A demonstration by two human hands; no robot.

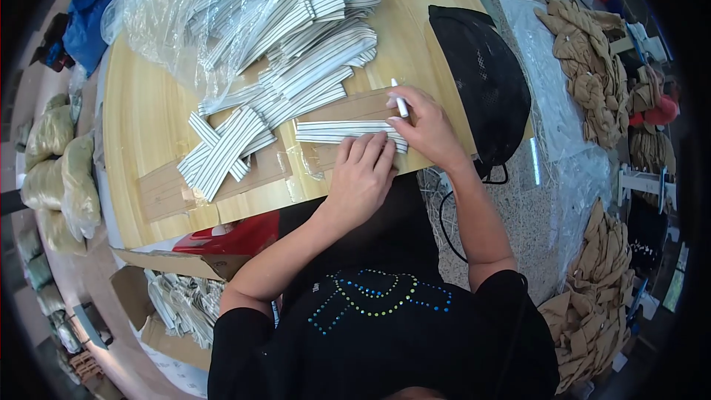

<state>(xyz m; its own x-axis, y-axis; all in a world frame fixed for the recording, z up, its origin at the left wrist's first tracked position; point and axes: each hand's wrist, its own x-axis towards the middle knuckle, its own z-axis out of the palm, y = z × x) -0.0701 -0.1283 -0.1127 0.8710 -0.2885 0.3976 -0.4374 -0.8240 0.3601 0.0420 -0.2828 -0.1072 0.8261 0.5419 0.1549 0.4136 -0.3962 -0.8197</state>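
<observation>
The left hand (363,170) lies flat, fingers together, pressing down on a striped cloth strip (337,131) that rests on a long brown cardboard template (348,107) on the worktop (141,126). The right hand (426,130) has its grip pinched around a white marking pen (399,102), whose tip points toward the far edge of the strip, while its lower fingers also rest on the strip's right end.

To do this marking well, I judge that the flat hand should keep the strip from sliding, with even pressure along its length, and the pen should follow the cardboard edge lightly, because thin cloth drags and wrinkles easily under a tip. The strip should lie straight, its stripes parallel to the template.

The strip is narrow and long, of soft woven cloth with fine dark lines on white. More such strips make a loose pile (296,59) further up the worktop, some crossed over each other, some partly inside a clear, crinkled plastic bag (185,7). The worktop is smooth, pale wood with a rounded edge. Just beside the right hand lies a black mesh bag (481,74), dull and finely perforated. On the floor at right, tan cloth pieces (592,59) lie in heaps, and a cardboard box (170,304) with more striped strips stands at lower left.
</observation>
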